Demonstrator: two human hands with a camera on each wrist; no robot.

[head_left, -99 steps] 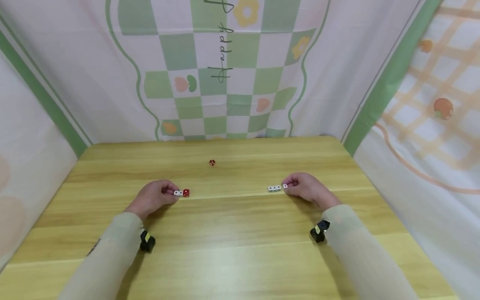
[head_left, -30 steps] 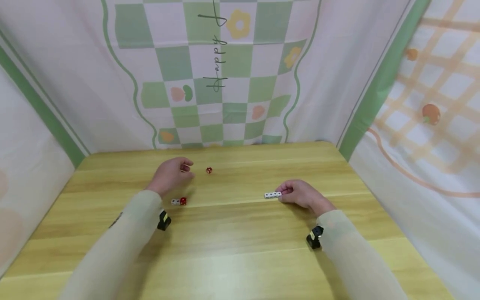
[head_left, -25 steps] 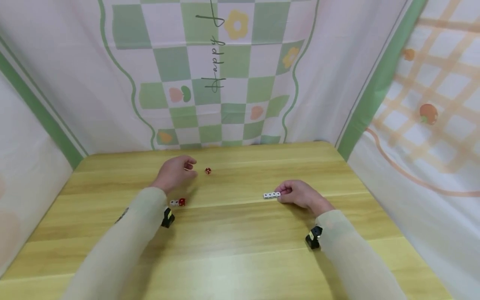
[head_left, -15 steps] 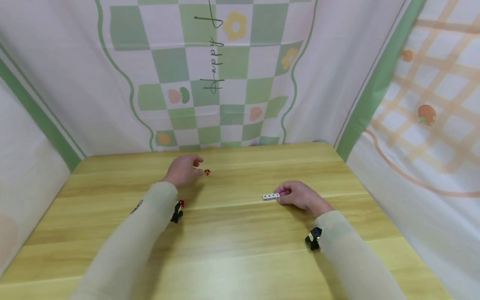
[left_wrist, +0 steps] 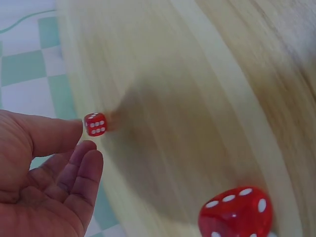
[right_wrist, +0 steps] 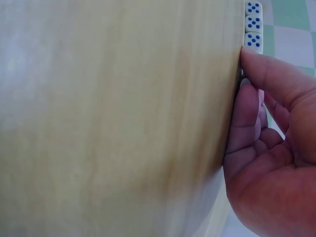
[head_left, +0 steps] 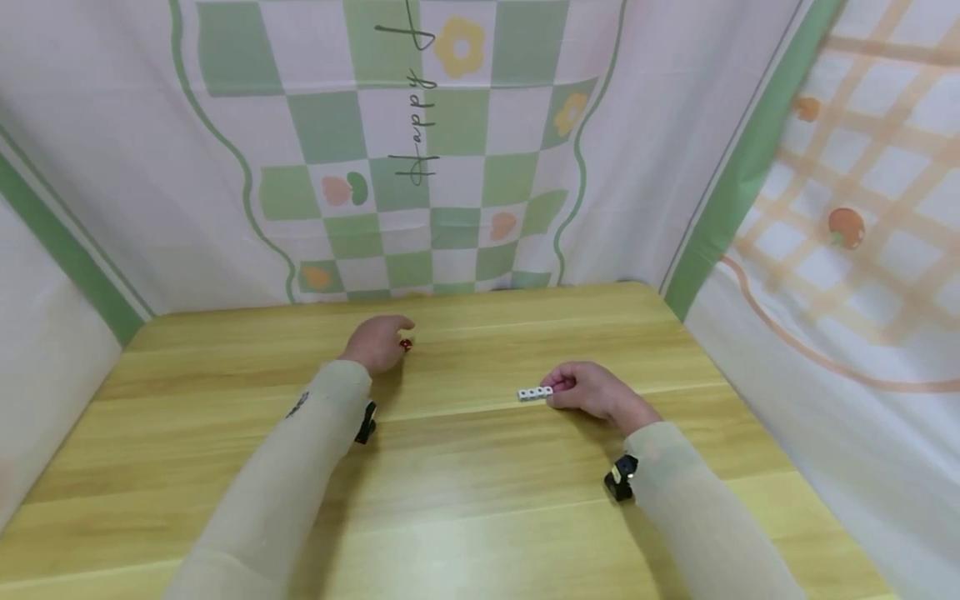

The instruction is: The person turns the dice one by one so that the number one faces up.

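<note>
My left hand (head_left: 377, 343) is at the far red die (head_left: 406, 344), its thumb and index finger apart around it. The left wrist view shows that red die (left_wrist: 96, 124) right at the thumb tip, with the other fingers loosely bent. My right hand (head_left: 592, 392) pinches the right end of a row of white dice (head_left: 532, 393) lying on the table. In the right wrist view, blue five-spot faces show on the white dice (right_wrist: 254, 23), and thumb and fingers cover the end one. Another red die (left_wrist: 236, 213) looms close at the bottom of the left wrist view.
The wooden table (head_left: 465, 500) ends at a hanging cloth (head_left: 405, 225) with green checks behind, and more cloth (head_left: 840, 292) hangs on the right. My left sleeve (head_left: 277, 475) hides the left row of dice in the head view.
My left hand left the row of two white dice and a red one and reached forward and right to the far red die. My right hand brought its white die against the others.
</note>
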